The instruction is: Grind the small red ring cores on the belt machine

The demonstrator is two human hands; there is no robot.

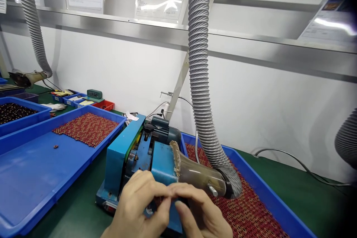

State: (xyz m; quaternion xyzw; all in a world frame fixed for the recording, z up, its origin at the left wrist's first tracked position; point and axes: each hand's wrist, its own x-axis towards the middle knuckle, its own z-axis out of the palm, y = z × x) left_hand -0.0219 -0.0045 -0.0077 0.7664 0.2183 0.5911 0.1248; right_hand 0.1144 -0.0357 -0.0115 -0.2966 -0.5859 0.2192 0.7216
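Observation:
My left hand (pixel 142 204) is closed, its thumb and index finger pinched together in front of a blue motor-driven machine (pixel 164 160). My right hand (pixel 203 212) curls in from the right, and its fingertips meet those of my left hand. A spot of dark red shows behind the left fingers, but whatever the fingertips hold is too small or hidden to make out. Just beyond the right hand, a clear brownish suction nozzle (pixel 200 174) is fixed against the machine. Both hands cover the machine's near side.
Left of the machine, a blue tray (pixel 25 178) bears many small red rings (pixel 86 128). Another blue tray (pixel 281 208) of red rings (pixel 245 212) stands at the right, partly under a grey hose (pixel 199 63). Small bins (pixel 103 105) and a blue tray of black parts (pixel 16 113) sit farther left.

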